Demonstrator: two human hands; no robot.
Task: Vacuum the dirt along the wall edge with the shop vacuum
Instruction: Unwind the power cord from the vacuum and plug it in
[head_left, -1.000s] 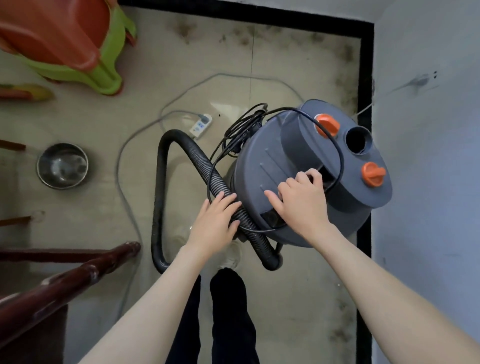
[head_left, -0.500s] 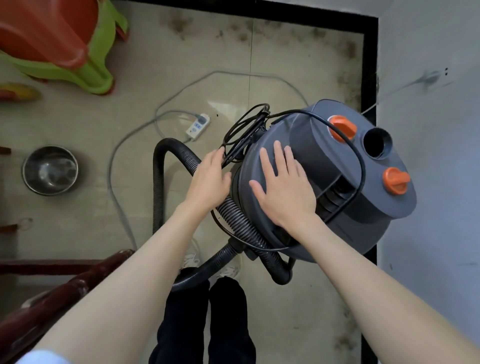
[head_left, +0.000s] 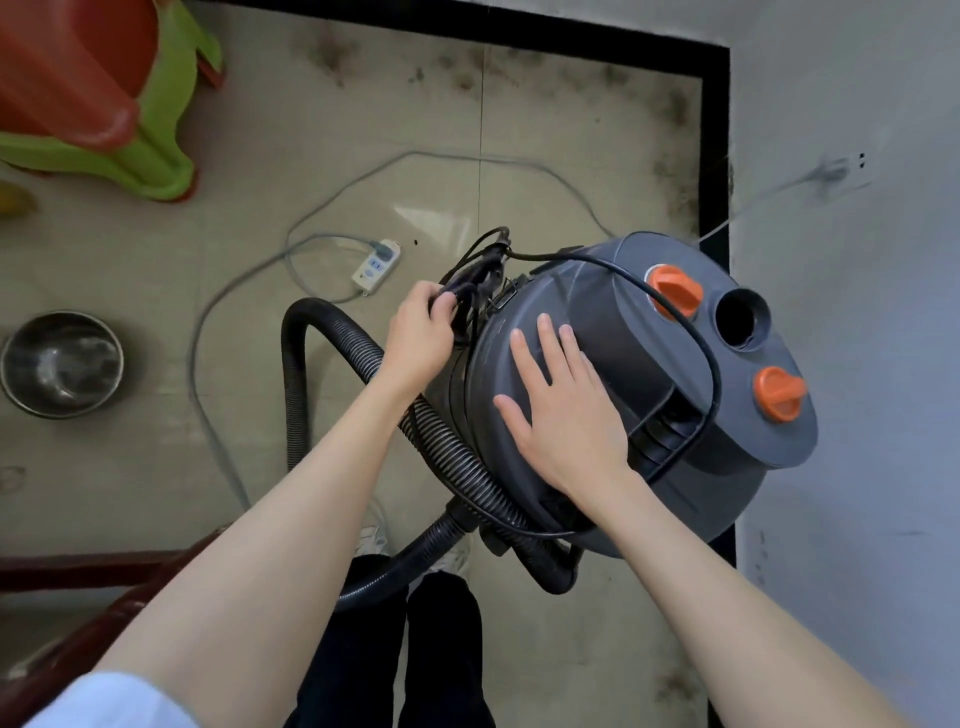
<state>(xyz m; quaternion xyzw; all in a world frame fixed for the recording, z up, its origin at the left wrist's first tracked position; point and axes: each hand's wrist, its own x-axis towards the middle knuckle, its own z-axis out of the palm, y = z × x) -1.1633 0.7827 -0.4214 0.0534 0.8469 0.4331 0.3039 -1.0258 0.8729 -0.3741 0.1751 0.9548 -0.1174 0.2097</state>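
A grey shop vacuum (head_left: 597, 322) with two orange knobs stands on the tiled floor beside the right wall. Its black ribbed hose (head_left: 311, 353) loops out to the left and back under the body. A bundle of black power cord (head_left: 483, 270) hangs at the vacuum's left side, with one strand draped over the lid. My left hand (head_left: 421, 332) grips that cord bundle with curled fingers. My right hand (head_left: 561, 410) lies flat on the vacuum's lid, fingers straight. Dark dirt (head_left: 675, 114) speckles the floor along the black skirting at the back and right walls.
A white power strip (head_left: 376, 265) with a grey cable lies on the floor behind the vacuum. A steel bowl (head_left: 62, 364) sits at the left. Stacked red and green plastic stools (head_left: 104, 93) stand at top left. A dark wooden rail (head_left: 78, 587) crosses the lower left.
My left hand moved up from the hose to the cord bundle and closed around it. My right hand let go of the handle recess and now lies flat on the lid.
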